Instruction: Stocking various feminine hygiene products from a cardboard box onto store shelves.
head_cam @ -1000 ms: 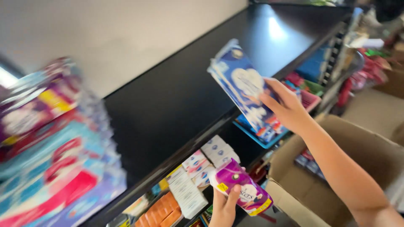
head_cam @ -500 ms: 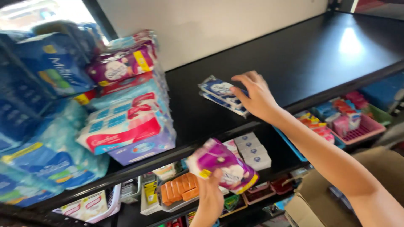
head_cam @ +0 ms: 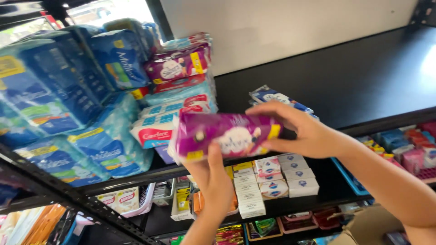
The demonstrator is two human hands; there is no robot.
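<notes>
**Purple pack held in both hands before the top shelf**

At the front edge of the black shelf (head_cam: 363, 77), both hands grasp one purple pack (head_cam: 225, 136). The left hand (head_cam: 213, 174) grips it from below, thumb up against its face. The right hand (head_cam: 302, 131) clasps its right end, fingers curled over the top. The pack lies roughly level, in the air, just ahead of the shelf lip and touching nothing else.

Risks, as judged: the wrapper looks soft and slick, so a loosened grip on either end could let it sag and drop onto the small boxes (head_cam: 272, 181) on the tier below. A careless swing left could also knock the stack (head_cam: 177, 100) of packs, which is piled high and leans slightly.

Surroundings: a blue pack (head_cam: 272, 96) lies flat on the shelf just behind the right hand, partly hidden by it. Large blue bundles (head_cam: 59, 100) fill the left end. Further right the shelf surface is bare. Lower tiers carry a blue tray (head_cam: 349, 179) and pink items (head_cam: 415, 154).
</notes>
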